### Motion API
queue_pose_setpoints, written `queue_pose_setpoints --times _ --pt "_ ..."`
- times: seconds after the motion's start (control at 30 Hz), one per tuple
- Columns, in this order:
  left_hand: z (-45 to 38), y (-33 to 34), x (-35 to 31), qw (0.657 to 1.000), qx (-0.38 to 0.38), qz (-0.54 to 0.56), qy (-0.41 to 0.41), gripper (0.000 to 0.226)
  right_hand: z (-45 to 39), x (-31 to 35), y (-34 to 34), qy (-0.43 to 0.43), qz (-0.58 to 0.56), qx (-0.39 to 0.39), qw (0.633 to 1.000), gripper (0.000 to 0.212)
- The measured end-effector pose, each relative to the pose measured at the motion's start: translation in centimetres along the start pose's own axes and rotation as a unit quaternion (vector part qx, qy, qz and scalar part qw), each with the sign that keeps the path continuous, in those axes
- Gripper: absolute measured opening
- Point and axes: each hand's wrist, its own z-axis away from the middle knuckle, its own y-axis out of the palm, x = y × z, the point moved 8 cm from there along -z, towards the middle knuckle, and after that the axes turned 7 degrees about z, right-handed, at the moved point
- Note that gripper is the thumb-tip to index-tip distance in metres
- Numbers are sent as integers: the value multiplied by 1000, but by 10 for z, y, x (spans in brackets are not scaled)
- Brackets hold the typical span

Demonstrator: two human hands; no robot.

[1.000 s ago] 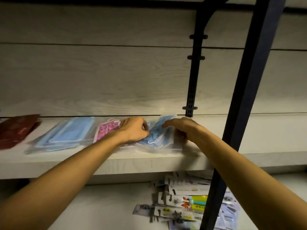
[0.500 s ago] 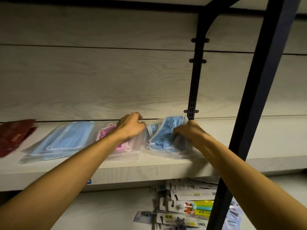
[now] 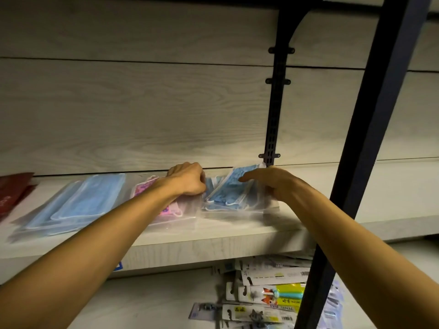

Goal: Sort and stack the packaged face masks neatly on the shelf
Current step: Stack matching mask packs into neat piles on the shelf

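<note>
My left hand (image 3: 187,178) rests with curled fingers on the clear plastic pack of pink patterned face masks (image 3: 166,203) lying on the pale wood-grain shelf (image 3: 213,243). My right hand (image 3: 268,184) pinches the right edge of the clear pack of blue patterned face masks (image 3: 228,193), just right of the pink one. Further left lies a clear pack of plain light-blue masks (image 3: 78,200).

The left hand (image 3: 187,178) and forearm are covering most of the pink patterned mask pack in clear plastic (image 3: 145,188). The dark red glossy packet (image 3: 11,193) is running off the left edge. The black metal upright (image 3: 370,143) is hiding part of the carded packets on the lower shelf (image 3: 268,295), whose print is reading too small.
</note>
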Motion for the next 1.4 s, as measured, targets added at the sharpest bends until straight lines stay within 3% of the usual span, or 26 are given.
queue_pose_setpoints --times 0.1,0.27,0.37,0.5,0.6,0.7,0.83,0.93,1.07,1.2,1.4 --pt "3 1 1 1000 14 6 3 29 1 2 8 26 0 49 998 42" --pt "6 3 4 999 34 27 -4 31 6 8 19 23 -15 112 993 40" --pt "6 0 8 997 19 69 -2 27 5 9 15 -20 -15 81 996 34" --pt "4 -11 17 982 -84 168 0 27 9 20 -1 -129 -50 22 990 18" --pt "5 -12 17 937 -113 331 -5 62 24 33 -15 -192 -78 -29 978 15" --pt "9 -13 1 858 -65 510 8 90 44 44 -22 -258 -96 -46 960 23" --pt "27 -31 -16 789 -110 603 42 60 69 51 -25 -327 -95 -64 938 23" --pt "55 -42 -32 764 -147 626 53 39 94 50 -35 -361 -123 -94 920 22" --pt "98 -59 -65 737 -146 657 63 19 136 48 -54 -399 -153 -70 902 21" --pt "139 -61 -120 734 -94 668 75 33 180 26 -95 -410 -144 -67 898 26" --pt "172 -30 -225 792 -30 603 89 25 223 -45 -182 -365 -119 -63 921 27"
